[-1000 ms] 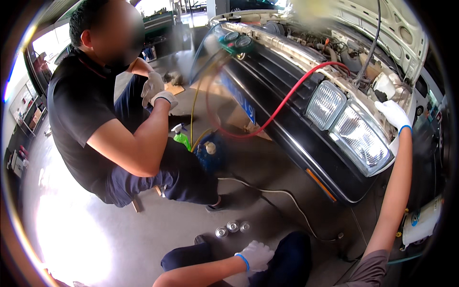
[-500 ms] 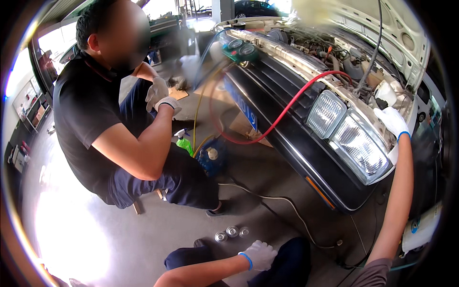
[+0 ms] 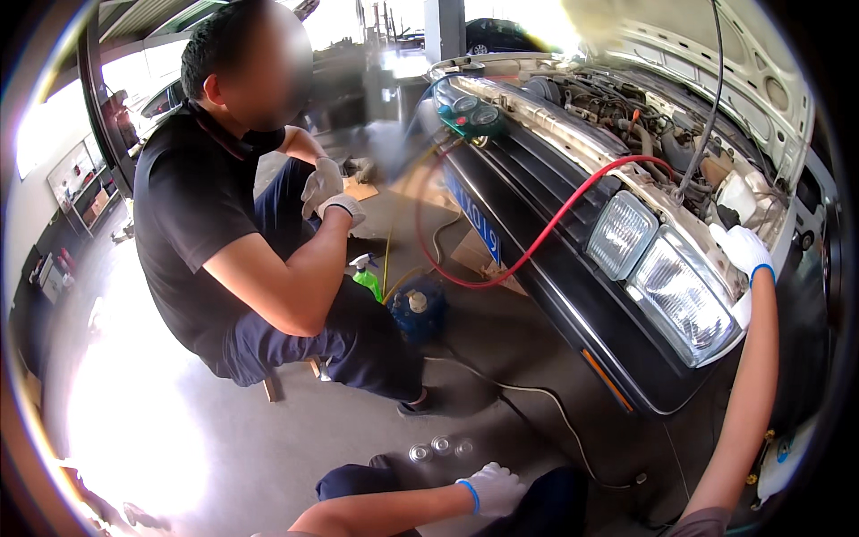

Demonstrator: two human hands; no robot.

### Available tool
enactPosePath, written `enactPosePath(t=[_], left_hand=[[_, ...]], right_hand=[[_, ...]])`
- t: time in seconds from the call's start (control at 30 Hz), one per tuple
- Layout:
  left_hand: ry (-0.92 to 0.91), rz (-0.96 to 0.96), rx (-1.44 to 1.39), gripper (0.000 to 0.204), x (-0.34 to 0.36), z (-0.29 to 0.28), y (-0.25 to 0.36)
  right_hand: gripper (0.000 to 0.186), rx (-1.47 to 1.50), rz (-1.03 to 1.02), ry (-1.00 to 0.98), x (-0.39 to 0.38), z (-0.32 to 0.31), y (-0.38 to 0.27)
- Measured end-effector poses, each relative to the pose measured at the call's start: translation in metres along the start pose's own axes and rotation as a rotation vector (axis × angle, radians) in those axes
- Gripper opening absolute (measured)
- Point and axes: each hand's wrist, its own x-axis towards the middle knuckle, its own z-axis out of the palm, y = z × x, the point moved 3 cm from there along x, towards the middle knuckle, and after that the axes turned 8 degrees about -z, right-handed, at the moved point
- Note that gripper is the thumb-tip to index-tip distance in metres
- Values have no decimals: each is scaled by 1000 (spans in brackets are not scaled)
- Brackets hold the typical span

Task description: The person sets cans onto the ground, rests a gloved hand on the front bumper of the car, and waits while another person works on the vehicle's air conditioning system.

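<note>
My right hand [image 3: 744, 251], in a white glove with a blue cuff, rests on the car's front edge just above the clear headlight [image 3: 684, 294]. Its fingers lie stretched over the pale bodywork and hold nothing. Low in the view, my left hand [image 3: 497, 490], gloved alike, lies at my dark-trousered knee [image 3: 550, 506] with its fingers loosely curled in; nothing shows in it. A red hose [image 3: 559, 215] runs from the engine bay [image 3: 653, 125] across the black front to a green gauge set [image 3: 470, 116] hanging at the grille. Three small round cans [image 3: 441, 444] stand on the floor.
Another person [image 3: 242, 224], wearing light gloves, squats at left facing the car, hands together. A blue pump-like unit [image 3: 417, 309] and a green spray bottle [image 3: 367, 279] stand beside them. Cables [image 3: 537, 388] cross the floor. The raised hood [image 3: 761, 72] is above the engine.
The view has tilted slightly, so the car, the person and the cans sit a little lower and further right. Both my hands stay in the same places.
</note>
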Motion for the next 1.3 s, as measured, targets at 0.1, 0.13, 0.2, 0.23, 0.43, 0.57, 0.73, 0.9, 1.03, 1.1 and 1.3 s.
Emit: enactPosePath(t=[0.1,0.13,0.2,0.23,0.43,0.57,0.73,0.9,1.03,1.1,1.3], left_hand=[[35,-3,1,26,6,3,-3],[65,-6,-5,27,7,4,-3],[96,-12,-13,28,8,4,-4],[93,-7,-14,28,8,4,-4],[0,-3,-55,31,4,-3,-2],[-41,-52,-102,33,0,-5,2],[170,100,-34,34,-21,-12,1],[103,95,33,52,-20,4,-21],[155,99,-8,58,-29,-6,-16],[108,69,-12,54,-28,-12,-13],[56,71,-76,42,-15,2,-28]], right_hand=[[86,17,8,8,0,0,7],[86,17,6,7,1,1,9],[85,55,3,-26,6,4,13],[85,55,4,-27,7,3,14],[86,113,1,-30,7,-1,11],[85,169,-12,-141,5,-10,1],[88,158,75,-156,-7,-15,-3],[89,117,132,-116,-13,-21,-8],[92,136,189,-224,-12,-27,-10],[93,166,136,-202,-6,-18,-7],[90,169,11,-133,9,-5,5]])
